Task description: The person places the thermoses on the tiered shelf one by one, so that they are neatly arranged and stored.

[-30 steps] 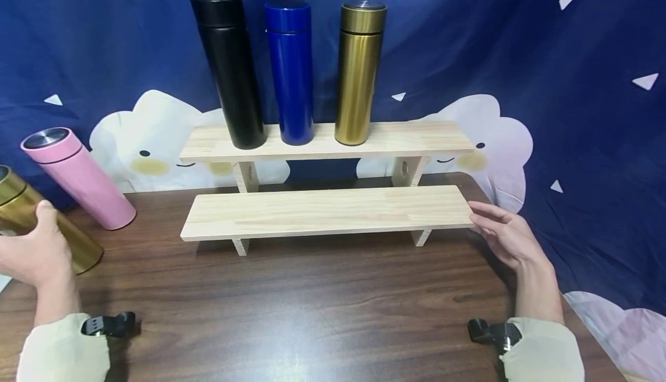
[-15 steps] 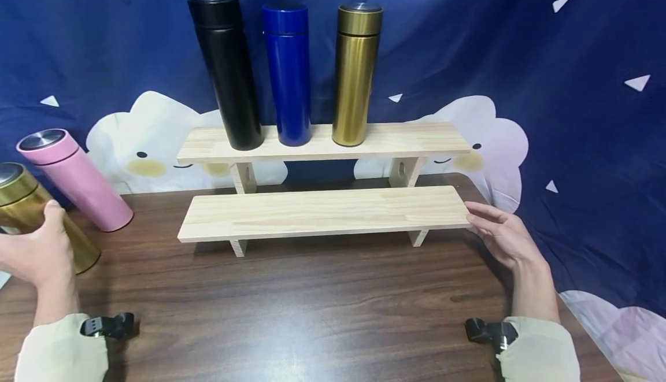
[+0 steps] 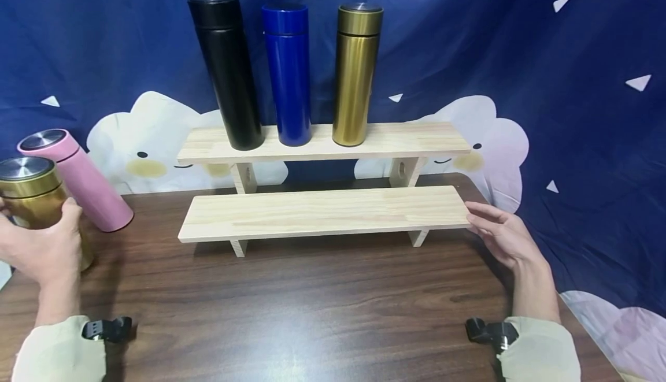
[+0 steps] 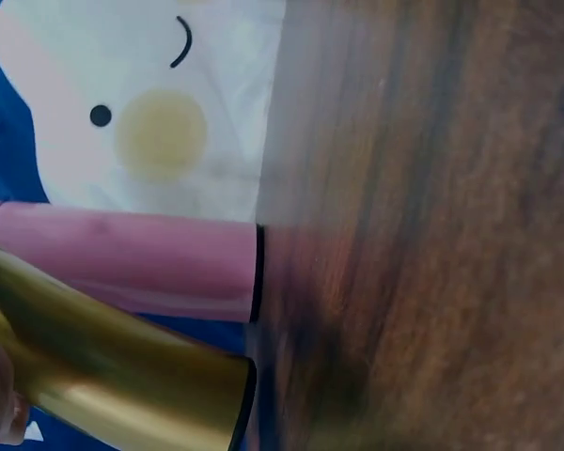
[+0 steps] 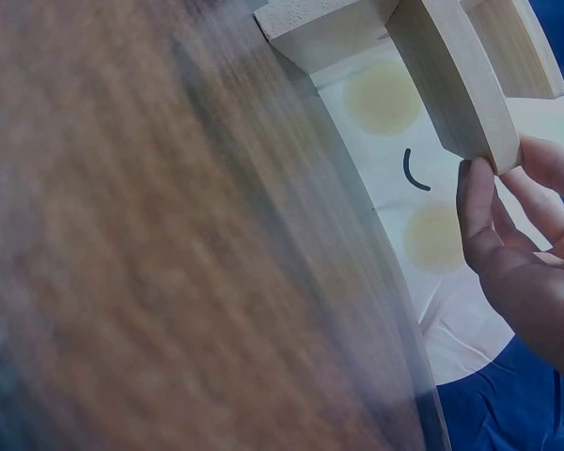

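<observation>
Lots of company around this one. A pink flask (image 3: 85, 185) stood upright just beyond the gold flask (image 3: 39, 211), near the back edge of the table (image 3: 312, 307), and the gold one covered part of it in the head view, so that was the thing crowding it. Over the middle of the table stood a two-tier wooden stand (image 3: 322, 197), with a black flask (image 3: 229, 81), a blue flask (image 3: 288, 81) and a second gold flask (image 3: 357, 81) lined up on its upper tier, left end to past centre. Blue cloud-print curtain (image 3: 588, 151) behind everything.

The gold flask was at the table's left edge, fingers and thumb of the left hand (image 3: 44, 252) wrapped around its body. The right hand (image 3: 507, 237) had the right end of the lower tier pinched between thumb and fingers. The flask's long axis ran mostly up and down, lid on top, tipped toward the pink one. Couldn't tell if its base touched the table.

Looks-wise: plain slim cylinder, shiny gold, silvery disc on the lid, dark rim round the base.
</observation>
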The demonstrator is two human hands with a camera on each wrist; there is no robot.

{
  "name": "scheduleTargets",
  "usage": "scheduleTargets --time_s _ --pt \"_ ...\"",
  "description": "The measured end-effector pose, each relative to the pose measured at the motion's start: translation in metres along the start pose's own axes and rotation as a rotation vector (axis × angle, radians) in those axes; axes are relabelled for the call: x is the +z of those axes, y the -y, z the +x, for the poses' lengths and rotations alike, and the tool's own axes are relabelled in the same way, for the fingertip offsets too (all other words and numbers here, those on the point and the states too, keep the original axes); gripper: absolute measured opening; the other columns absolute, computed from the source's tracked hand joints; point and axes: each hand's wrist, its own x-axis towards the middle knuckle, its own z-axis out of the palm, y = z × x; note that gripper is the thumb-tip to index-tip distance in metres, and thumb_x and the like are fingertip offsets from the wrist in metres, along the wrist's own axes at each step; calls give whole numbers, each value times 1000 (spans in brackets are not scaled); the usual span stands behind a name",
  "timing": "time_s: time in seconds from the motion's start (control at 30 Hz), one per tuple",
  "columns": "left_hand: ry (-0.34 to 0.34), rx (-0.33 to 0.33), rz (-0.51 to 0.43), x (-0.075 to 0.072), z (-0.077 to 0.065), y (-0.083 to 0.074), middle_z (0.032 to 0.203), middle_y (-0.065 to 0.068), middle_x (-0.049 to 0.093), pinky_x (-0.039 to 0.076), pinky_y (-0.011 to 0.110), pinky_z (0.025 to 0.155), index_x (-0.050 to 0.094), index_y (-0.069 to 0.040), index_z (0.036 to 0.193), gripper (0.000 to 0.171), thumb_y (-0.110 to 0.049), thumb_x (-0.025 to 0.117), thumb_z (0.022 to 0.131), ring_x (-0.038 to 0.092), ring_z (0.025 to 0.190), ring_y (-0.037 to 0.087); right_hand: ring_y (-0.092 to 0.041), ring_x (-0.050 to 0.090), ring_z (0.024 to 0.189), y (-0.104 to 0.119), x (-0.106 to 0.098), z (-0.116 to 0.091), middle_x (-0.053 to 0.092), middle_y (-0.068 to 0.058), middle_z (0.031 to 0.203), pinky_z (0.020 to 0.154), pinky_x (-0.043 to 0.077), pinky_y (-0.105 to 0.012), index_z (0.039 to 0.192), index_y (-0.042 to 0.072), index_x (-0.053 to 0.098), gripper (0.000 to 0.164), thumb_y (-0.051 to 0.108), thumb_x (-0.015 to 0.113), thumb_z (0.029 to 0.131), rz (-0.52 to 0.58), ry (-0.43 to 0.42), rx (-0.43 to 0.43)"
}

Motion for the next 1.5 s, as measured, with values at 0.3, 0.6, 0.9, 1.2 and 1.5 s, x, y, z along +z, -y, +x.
scheduleTargets --time_s 0.3,0.6,0.9,1.2,1.5 --pt "-7 262 10 2 -8 -20 137 -9 54 30 32 109 52 -22 143 66 -28 72 80 48 128 16 -5 70 82 1 0 -1 75 4 97 74 54 -18 106 19 79 27 -3 69 92 -3 0 10" --pt "-69 388 -49 15 -14 -41 123 10 63 31 37 103 62 -8 131 65 -36 75 74 53 118 25 -5 70 82 2 0 -2 75 4 97 73 54 -18 107 19 78 26 0 72 91 -26 -17 26" --pt "-31 436 -137 20 -20 -61 121 17 64 32 39 102 65 -8 127 65 -34 76 70 54 116 32 -5 69 80 1 0 -2 75 4 97 73 54 -18 107 19 79 26 -1 72 91 -26 -16 15" --pt "-16 505 -225 27 -30 -85 117 23 64 35 43 101 65 -5 124 65 -36 77 67 56 111 41 -4 68 78 2 1 -2 75 5 93 69 53 -17 104 23 79 26 1 72 91 -43 -31 38" --pt "39 549 -231 31 -39 -92 112 29 60 36 43 98 66 -10 123 61 -30 74 67 53 105 48 -5 68 79 2 0 0 74 3 94 71 54 -18 105 20 78 26 -1 72 92 -27 -17 22"
